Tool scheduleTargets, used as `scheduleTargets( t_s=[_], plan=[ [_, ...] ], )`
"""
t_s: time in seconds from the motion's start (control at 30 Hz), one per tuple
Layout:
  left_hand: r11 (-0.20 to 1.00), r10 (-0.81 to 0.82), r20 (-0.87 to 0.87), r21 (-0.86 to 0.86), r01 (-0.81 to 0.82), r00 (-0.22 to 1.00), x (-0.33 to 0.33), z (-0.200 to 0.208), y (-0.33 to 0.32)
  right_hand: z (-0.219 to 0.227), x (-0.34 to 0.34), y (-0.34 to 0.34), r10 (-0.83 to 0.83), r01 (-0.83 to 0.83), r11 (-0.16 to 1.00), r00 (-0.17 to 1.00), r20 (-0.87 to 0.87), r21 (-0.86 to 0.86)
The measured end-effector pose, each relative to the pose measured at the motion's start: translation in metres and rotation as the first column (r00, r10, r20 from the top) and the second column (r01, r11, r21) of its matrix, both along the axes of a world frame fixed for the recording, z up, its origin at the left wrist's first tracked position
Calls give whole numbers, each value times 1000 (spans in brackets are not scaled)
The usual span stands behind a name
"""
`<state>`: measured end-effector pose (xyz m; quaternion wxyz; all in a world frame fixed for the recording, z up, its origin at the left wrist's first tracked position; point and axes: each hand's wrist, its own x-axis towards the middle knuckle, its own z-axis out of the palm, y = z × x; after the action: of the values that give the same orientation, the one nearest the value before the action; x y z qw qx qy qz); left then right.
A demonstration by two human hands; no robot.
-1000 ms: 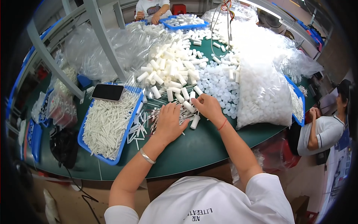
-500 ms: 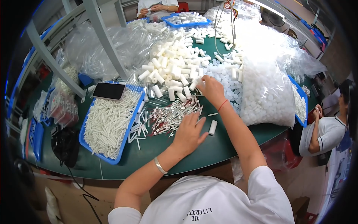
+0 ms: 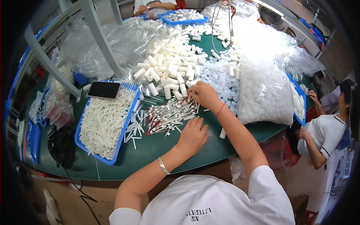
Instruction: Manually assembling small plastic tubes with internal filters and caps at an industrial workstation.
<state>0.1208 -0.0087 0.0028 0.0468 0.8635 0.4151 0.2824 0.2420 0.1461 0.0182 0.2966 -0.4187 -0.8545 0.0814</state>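
My right hand (image 3: 205,96) reaches to the far right edge of a loose pile of thin red-and-white parts (image 3: 170,114). Its fingers are bent and pressed together at the pile, beside the thick white cylinders (image 3: 168,71); the fingertips hide whatever is between them. My left hand (image 3: 192,138) rests low over the green table, just nearer than the pile, fingers extended and nothing seen in it. One white cylinder (image 3: 222,133) lies partly hidden by my right forearm. Loose thin white sticks (image 3: 135,127) are scattered left of the pile.
At left, a blue tray (image 3: 119,148) holds thin white sticks, with a phone (image 3: 104,90) across its far end. Right stands a clear bag (image 3: 266,93) of white pieces, near translucent pieces (image 3: 225,88). Grey metal posts (image 3: 99,35) rise at left. Other people sit opposite and at right.
My right hand has moved nearer to the pile of red-and-white parts. My left fingers have drawn closer together, off the pile. The lone cylinder has shifted right, partly behind my forearm.
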Motion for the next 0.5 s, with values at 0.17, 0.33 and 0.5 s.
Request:
scheduleTargets(
  t_s=[0.17,0.33,0.5],
  plan=[
    [999,9,136,29,-14,991,11,7,6,21,19,2,-178,51,960,869,-462,-275],
    [998,-35,111,-48,40,993,56,18,1,58,47,-16,-250,-98,919,607,-755,-383],
    [1000,7,21,7,-8,1000,89,-3,1,90,62,-41,-228,-92,945,507,-831,-315]
  ],
)
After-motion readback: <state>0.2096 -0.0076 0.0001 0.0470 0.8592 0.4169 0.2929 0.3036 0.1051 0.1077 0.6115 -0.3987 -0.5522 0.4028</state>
